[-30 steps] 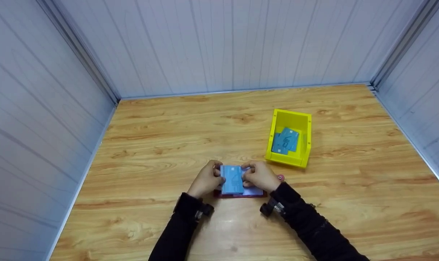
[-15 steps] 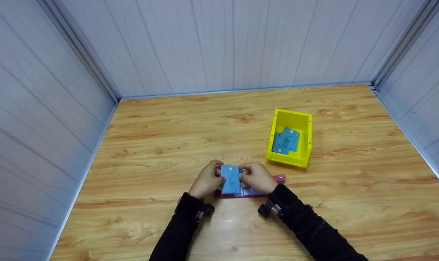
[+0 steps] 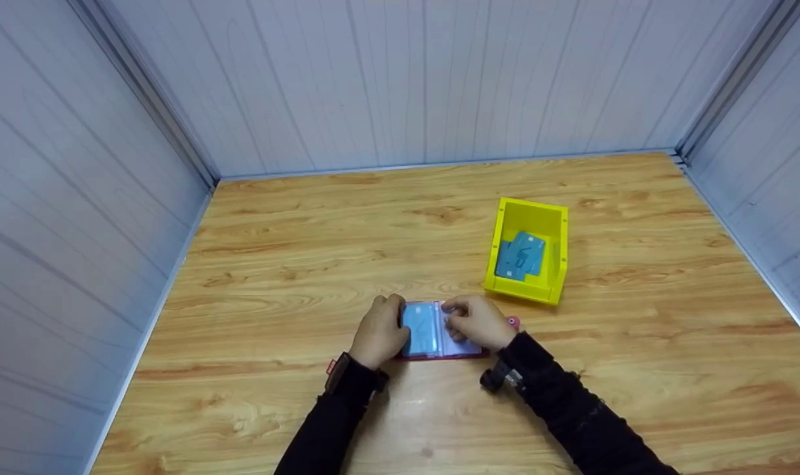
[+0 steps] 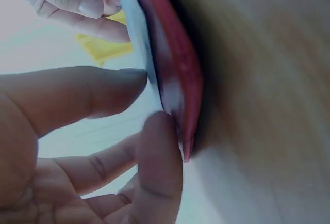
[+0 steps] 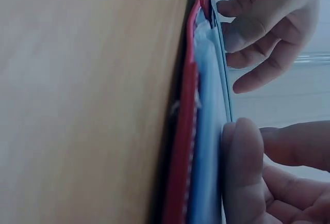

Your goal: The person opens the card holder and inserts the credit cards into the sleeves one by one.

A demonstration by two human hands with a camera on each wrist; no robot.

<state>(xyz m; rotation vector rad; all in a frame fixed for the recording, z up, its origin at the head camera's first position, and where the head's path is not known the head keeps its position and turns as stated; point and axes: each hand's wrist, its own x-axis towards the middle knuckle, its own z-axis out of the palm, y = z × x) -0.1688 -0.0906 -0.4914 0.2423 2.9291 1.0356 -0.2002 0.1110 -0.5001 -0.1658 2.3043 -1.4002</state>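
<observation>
A red card holder lies spread on the table with clear sleeves inside. A blue card lies flat on its left half, with a glossy sheen over it; whether it is fully inside the sleeve is unclear. My left hand holds the holder's left edge, thumb on the card side. In the left wrist view, thumb and a fingertip meet the layered edge of card and red cover. Over the right half is my right hand, fingers bent. Its fingertips touch the sleeves in the right wrist view; what they pinch is hidden.
Beyond the right hand stands a yellow bin with blue VIP cards in it. A pink tab pokes out beside the right wrist. White panel walls enclose the wooden table at the back and sides.
The card has settled flat onto the holder's left half. My left hand has shifted to the holder's edge, and my right hand has moved slightly right, off the card's edge.
</observation>
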